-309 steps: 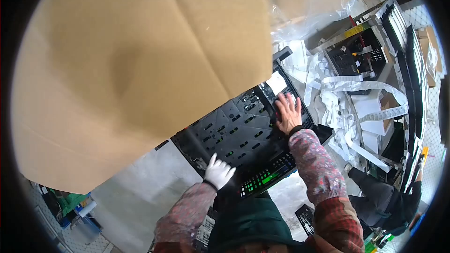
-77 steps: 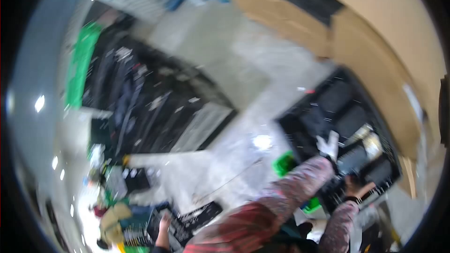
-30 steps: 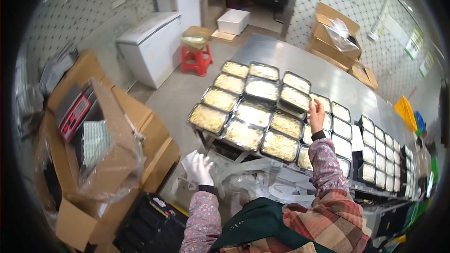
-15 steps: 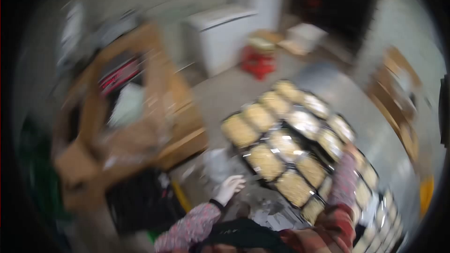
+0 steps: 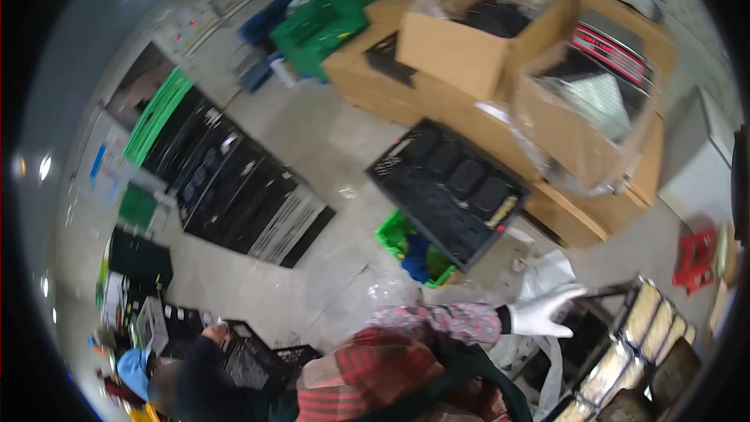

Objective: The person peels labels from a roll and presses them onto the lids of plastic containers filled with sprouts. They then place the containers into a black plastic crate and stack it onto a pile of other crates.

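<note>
My left hand [image 5: 543,312], in a white glove with a black band at the wrist, reaches to the right with its fingers spread and nothing in them. Beside it, at the lower right, are several black trays of pale yellow food under clear film [image 5: 652,316]; the hand is apart from them. Crumpled clear plastic [image 5: 547,273] lies just behind the glove. A dark brown shape overlaps the trays in the lower right corner; I cannot make out whether it is my right hand.
A black crate [image 5: 437,195] with several black trays sits on a green basket [image 5: 394,230]. Behind it stand cardboard boxes [image 5: 453,55] and a scale with a red display [image 5: 609,55]. Stacked black crates [image 5: 242,180] stand left. Another person [image 5: 195,375] is at lower left; a red stool [image 5: 695,258] stands right.
My view has swung left, so the food trays now sit at the lower right edge. My right hand, earlier over the trays, no longer shows clearly. The crate stack and other person have come into view.
</note>
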The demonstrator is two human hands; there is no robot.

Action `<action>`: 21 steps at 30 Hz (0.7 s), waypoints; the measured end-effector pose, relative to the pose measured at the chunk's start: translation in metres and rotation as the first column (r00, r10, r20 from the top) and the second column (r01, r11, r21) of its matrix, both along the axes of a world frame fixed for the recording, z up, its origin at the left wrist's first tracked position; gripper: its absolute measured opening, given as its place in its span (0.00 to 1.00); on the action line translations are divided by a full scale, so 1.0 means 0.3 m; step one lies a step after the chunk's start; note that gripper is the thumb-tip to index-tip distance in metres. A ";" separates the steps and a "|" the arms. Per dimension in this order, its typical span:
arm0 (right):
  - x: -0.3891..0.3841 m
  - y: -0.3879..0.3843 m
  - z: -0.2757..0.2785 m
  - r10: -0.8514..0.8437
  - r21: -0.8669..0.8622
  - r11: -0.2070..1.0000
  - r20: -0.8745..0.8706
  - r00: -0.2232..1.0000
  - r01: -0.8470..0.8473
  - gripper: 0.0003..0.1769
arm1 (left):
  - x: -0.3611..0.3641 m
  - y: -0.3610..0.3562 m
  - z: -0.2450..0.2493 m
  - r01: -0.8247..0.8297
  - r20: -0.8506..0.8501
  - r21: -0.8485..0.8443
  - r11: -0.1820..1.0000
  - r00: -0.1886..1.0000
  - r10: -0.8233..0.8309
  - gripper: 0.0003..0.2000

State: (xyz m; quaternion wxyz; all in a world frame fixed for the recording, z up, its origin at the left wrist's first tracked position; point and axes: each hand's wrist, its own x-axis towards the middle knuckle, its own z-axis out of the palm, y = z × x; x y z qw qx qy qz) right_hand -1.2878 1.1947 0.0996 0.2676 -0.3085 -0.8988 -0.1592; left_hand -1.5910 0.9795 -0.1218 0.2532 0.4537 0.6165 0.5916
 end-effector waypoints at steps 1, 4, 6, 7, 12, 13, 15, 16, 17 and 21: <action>-0.044 0.037 -0.042 0.039 -0.327 0.945 0.170 0.985 0.019 0.17 | -0.040 -0.036 0.045 -0.009 -0.093 -0.005 1.000 0.996 0.009 0.53; -0.452 -0.005 -0.305 0.598 -0.653 0.625 0.049 0.800 -0.428 0.10 | -0.189 -0.187 0.106 0.017 -0.200 0.044 0.999 0.980 -0.008 0.70; -0.718 -0.132 -0.473 0.834 -0.784 0.267 -0.104 0.542 -0.560 0.07 | -0.288 -0.315 0.055 0.136 0.105 0.049 0.989 0.984 -0.141 0.67; -0.860 -0.233 -0.501 0.878 -0.781 0.203 -0.122 0.463 -0.590 0.06 | -0.346 -0.398 0.035 0.193 0.335 0.048 0.980 0.921 -0.198 0.61; -1.394 -0.683 -0.651 0.703 -0.932 0.076 -0.201 0.682 -0.354 0.18 | -0.669 -0.955 -0.114 -0.152 0.128 -0.306 0.940 0.972 0.199 0.49; -1.462 -0.684 -0.719 0.700 -0.915 0.101 -0.214 0.681 -0.391 0.18 | -0.731 -1.020 -0.168 -0.313 -0.008 -0.354 0.881 0.943 0.332 0.48; -1.607 -0.702 -0.961 0.690 -0.838 0.199 -0.248 0.679 -0.508 0.21 | -0.876 -1.146 -0.278 -0.598 -0.240 -0.383 0.704 0.800 0.549 0.47; -1.672 -0.738 -1.054 0.700 -0.775 0.350 -0.157 0.696 -0.527 0.23 | -0.951 -1.194 -0.301 -0.713 -0.342 -0.373 0.594 0.701 0.626 0.46; -1.732 -0.803 -1.096 0.731 -0.700 0.375 -0.178 0.658 -0.607 0.24 | -1.050 -1.251 -0.293 -0.694 -0.399 -0.369 0.618 0.719 0.569 0.42; -1.847 -0.980 -1.235 0.839 -0.574 0.438 -0.015 0.543 -0.692 0.17 | -1.326 -1.342 -0.465 -0.661 -0.723 -0.269 0.701 0.619 0.306 0.37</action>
